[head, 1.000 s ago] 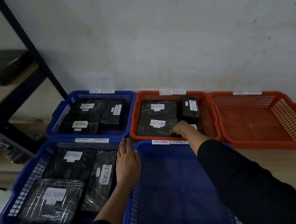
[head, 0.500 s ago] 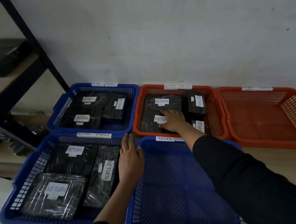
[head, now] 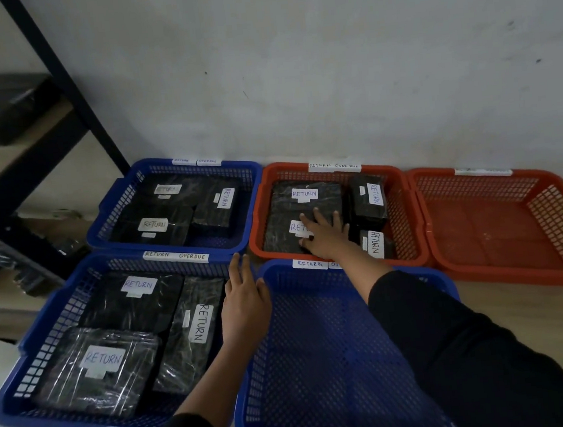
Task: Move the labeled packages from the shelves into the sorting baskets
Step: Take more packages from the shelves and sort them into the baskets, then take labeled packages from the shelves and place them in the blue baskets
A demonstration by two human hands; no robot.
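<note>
Since half a second ago my right hand has slid further onto the flat wrapped package, fingers now spread and straight, pressing its glossy black film and covering part of the RETURN label. It lies in the orange mesh basket. My left hand, fingers loosely together, rests at the blue basket rim.

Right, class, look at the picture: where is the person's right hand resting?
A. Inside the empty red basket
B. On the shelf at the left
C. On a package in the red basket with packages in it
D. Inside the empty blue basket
C: the right hand lies with fingers spread flat on a black package inside the red basket, partly covering its RETURN label.
</note>
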